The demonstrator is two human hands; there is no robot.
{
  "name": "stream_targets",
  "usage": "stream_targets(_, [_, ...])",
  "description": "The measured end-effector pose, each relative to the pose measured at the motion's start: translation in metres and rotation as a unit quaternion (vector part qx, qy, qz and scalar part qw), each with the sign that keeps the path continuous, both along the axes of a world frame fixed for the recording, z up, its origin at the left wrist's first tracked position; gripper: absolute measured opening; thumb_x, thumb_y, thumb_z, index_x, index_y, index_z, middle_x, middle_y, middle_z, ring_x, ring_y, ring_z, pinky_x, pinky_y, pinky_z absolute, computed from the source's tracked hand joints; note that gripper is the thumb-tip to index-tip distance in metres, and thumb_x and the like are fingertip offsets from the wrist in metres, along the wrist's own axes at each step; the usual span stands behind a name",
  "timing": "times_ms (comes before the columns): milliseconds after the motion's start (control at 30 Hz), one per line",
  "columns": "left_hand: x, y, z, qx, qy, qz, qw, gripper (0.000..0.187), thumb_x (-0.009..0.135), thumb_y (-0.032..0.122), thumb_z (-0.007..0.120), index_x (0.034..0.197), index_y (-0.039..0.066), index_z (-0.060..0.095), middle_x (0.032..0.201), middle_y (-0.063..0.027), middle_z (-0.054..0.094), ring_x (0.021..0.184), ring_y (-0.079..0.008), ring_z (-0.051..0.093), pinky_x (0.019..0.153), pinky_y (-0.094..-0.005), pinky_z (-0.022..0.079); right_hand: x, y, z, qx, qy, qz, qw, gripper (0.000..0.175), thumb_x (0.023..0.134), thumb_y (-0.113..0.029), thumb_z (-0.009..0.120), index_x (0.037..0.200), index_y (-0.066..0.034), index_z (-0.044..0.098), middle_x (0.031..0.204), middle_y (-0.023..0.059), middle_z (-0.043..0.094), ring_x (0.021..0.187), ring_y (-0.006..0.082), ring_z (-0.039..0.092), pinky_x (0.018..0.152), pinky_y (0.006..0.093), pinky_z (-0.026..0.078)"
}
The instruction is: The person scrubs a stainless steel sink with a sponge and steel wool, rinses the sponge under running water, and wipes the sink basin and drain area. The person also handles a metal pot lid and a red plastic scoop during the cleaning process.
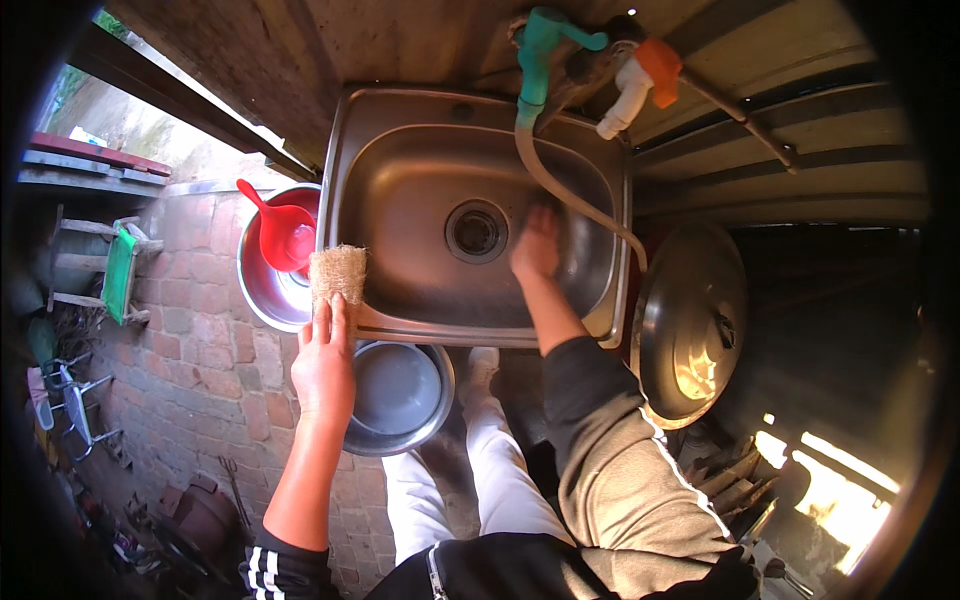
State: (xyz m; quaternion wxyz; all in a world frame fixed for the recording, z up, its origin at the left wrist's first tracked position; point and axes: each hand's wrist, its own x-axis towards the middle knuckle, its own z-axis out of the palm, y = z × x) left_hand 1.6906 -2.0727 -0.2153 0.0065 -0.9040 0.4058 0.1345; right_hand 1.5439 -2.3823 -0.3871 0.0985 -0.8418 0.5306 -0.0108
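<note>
A stainless steel sink (420,180) with a round drain (478,231) lies before me. On its front left corner, my left hand (324,367) has its fingers on a dried loofah sponge (339,271). How the thumb meets the loofah is hidden. My right hand (538,244), blurred, reaches into the basin just right of the drain, and nothing shows in it. Above the sink are a teal tap (541,56) and a white tap with an orange handle (630,90). A clear hose (559,191) runs from the teal tap over the basin to the right rim.
Left of the sink, a metal basin (251,281) holds a red dipper (281,244). Grey and metal nested bowls (397,390) stand below the front edge. A large metal lid (686,322) leans at the right. Brick paving (217,367) and a chair (79,401) are at the left.
</note>
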Motion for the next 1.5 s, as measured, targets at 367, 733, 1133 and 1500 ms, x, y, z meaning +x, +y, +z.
stream_targets(367, [0.000,-0.002,0.000,0.016,-0.004,-0.014,1.000,0.078,0.075,-0.004,0.059,0.148,0.007,0.032,0.143,-0.0132,0.043,0.121,-0.0331,0.050,0.083,-0.0373,0.057,0.061,0.112,0.023,0.187,-0.089,0.411,0.888,0.042,0.091,-0.009,0.044,0.132,-0.0050,0.051,0.149,0.0123,0.040,0.139,0.0296,0.036,0.109,0.0393,0.040])
stream_targets(733, [0.004,0.005,0.001,0.023,0.022,-0.021,0.999,0.074,0.077,-0.003,0.057,0.147,0.004,0.032,0.146,-0.0146,0.039,0.121,-0.0342,0.050,0.083,-0.0358,0.057,-0.048,0.023,0.057,0.110,0.096,0.279,0.949,0.051,0.084,0.000,0.045,0.135,-0.0012,0.046,0.149,0.0154,0.038,0.139,0.0327,0.034,0.109,0.0401,0.037])
stream_targets(1133, [0.007,0.003,0.007,0.036,0.031,-0.022,0.999,0.073,0.078,-0.004,0.056,0.147,0.005,0.032,0.146,-0.0146,0.039,0.121,-0.0340,0.050,0.081,-0.0359,0.058,-0.037,0.020,0.055,0.128,0.107,0.300,0.939,0.056,0.085,0.002,0.044,0.140,-0.0046,0.042,0.154,0.0097,0.032,0.142,0.0301,0.029,0.112,0.0412,0.033])
stream_targets(1500, [0.003,0.008,0.000,0.027,0.005,-0.032,0.999,0.072,0.077,-0.002,0.057,0.145,0.003,0.033,0.143,-0.0150,0.041,0.119,-0.0329,0.051,0.075,-0.0331,0.059,0.005,-0.014,0.033,-0.089,0.121,0.356,0.922,0.046,0.083,-0.003,0.048,0.128,0.0019,0.052,0.137,0.0171,0.050,0.136,0.0307,0.038,0.114,0.0409,0.029])
